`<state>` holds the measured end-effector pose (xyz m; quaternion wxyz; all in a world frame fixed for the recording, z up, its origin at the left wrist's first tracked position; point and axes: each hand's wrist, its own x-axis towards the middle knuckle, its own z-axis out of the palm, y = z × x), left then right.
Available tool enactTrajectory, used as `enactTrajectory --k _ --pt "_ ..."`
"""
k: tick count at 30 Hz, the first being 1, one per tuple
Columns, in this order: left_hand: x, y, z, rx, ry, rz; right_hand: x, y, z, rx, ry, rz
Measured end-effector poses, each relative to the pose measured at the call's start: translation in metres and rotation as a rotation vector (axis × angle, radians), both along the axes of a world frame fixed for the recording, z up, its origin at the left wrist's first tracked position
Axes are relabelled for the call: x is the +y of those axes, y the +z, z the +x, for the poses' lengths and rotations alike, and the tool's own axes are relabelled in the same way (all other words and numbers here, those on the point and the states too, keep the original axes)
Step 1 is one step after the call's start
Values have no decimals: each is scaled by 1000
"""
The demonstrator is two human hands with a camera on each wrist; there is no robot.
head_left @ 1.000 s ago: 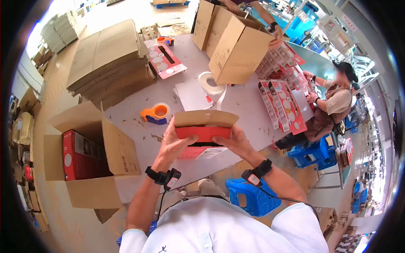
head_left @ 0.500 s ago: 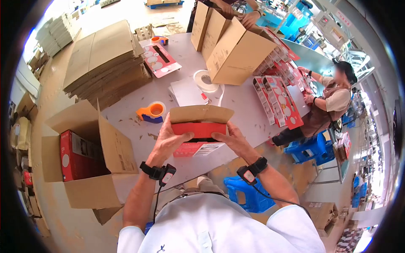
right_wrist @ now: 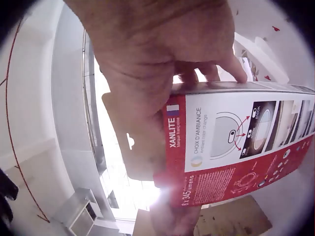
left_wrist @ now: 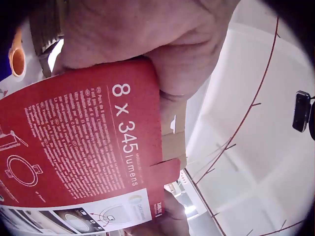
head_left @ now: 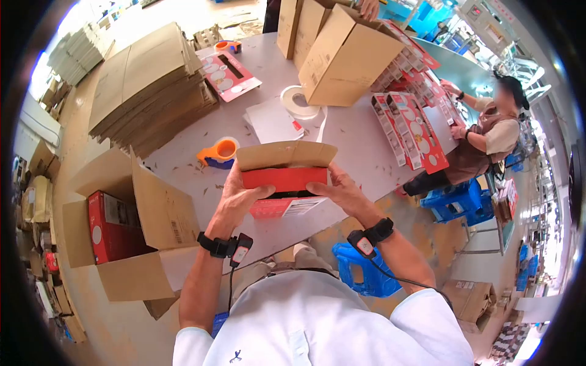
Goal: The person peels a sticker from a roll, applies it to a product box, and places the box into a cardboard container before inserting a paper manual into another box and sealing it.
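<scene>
A red printed box [head_left: 284, 179] is held over the table's near edge, its brown cardboard flap [head_left: 287, 155] standing up on the far side. The left hand [head_left: 235, 200] grips its left end and the right hand [head_left: 345, 194] its right end, both thumbs along the near edge by a dark gap. Small text covers the red side of the box [left_wrist: 93, 132] in the left wrist view, under the left hand [left_wrist: 147, 39]. In the right wrist view the right hand [right_wrist: 162, 54] holds the box [right_wrist: 221, 137] by its white-and-red end.
An open carton [head_left: 137, 268] with a red box [head_left: 110, 226] inside stands at the left. Around the table [head_left: 183, 137] lie stacked flat cardboard [head_left: 143, 79], a tape dispenser [head_left: 223, 150], a tape roll [head_left: 297, 101], brown cartons [head_left: 348, 58] and red packaging [head_left: 415, 131]. A person [head_left: 488, 131] works at the right.
Both hands and the red box have shifted slightly left and away from the body in the head view. The grip looks the same. The other person's hands at the brown cartons have moved.
</scene>
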<state>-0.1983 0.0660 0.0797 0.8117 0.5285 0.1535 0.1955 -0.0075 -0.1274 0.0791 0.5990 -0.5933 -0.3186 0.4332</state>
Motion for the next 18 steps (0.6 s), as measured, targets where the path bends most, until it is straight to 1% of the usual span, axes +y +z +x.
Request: enactTrajectory --k 3,5,9,12,14,17,18 --pt "-2 1 0 -7 1 0 -1 7 -5 58 -30 -4" --pt "-3 3 1 -16 20 8 0 4 -3 17 -29 22" --pt "-2 1 -5 56 34 -18 -1 2 -1 -27 -17 20" --pt "-3 4 -7 101 34 -19 -1 10 -1 4 11 29" --pt "-5 2 -10 142 41 -42 -4 2 -1 31 7 6" --pt "-6 0 -11 130 26 22 -8 -4 -4 36 -9 -11" --pt "-6 -2 -11 166 64 90 -8 -3 -5 31 -19 -13"
